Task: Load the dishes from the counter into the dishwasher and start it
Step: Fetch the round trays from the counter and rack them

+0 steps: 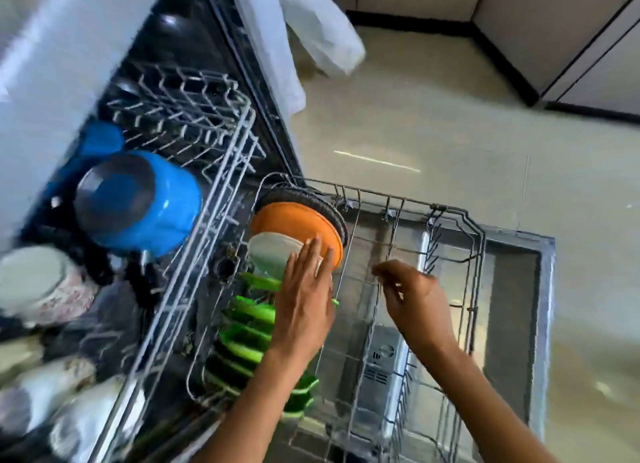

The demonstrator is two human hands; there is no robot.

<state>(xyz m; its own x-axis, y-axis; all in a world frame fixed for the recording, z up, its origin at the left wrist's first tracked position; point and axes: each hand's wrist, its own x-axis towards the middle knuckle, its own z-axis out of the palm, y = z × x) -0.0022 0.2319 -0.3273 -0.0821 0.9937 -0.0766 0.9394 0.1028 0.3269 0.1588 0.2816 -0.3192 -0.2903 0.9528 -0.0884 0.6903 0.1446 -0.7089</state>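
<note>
left hand [304, 299] flat, fingers straight against the orange bowl [298, 225], steadying it in the rack [450, 216]; right hand [412, 292] loosely curled, holding nothing.

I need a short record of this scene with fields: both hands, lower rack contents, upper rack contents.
left hand: open, straight fingers on the orange bowl
right hand: loosely curled, holds nothing, above the lower rack
lower rack contents: orange bowl, white bowl, row of green plates
upper rack contents: blue pot
</note>
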